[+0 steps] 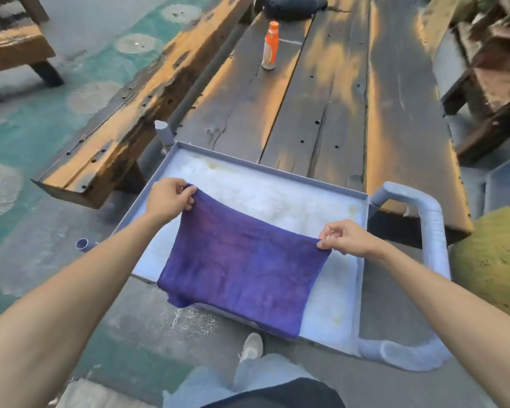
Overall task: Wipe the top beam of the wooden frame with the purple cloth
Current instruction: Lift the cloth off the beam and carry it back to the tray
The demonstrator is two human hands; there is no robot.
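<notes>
The purple cloth (242, 260) hangs spread out flat between my hands, above a grey cart tray (362, 260). My left hand (168, 200) pinches its upper left corner. My right hand (346, 238) pinches its upper right corner. The cloth's lower edge droops over the tray's near rim. A long wooden beam (136, 110) runs away from me at the left, beside a dark wooden table top (321, 92). Which piece is the frame's top beam I cannot tell.
An orange-capped bottle (270, 45) stands upright on the table top, with a dark bag (289, 5) behind it. The cart's grey tube handle (430, 231) curves at the right. A yellow-green rounded object (495, 260) sits far right. My shoe (251, 346) is below the tray.
</notes>
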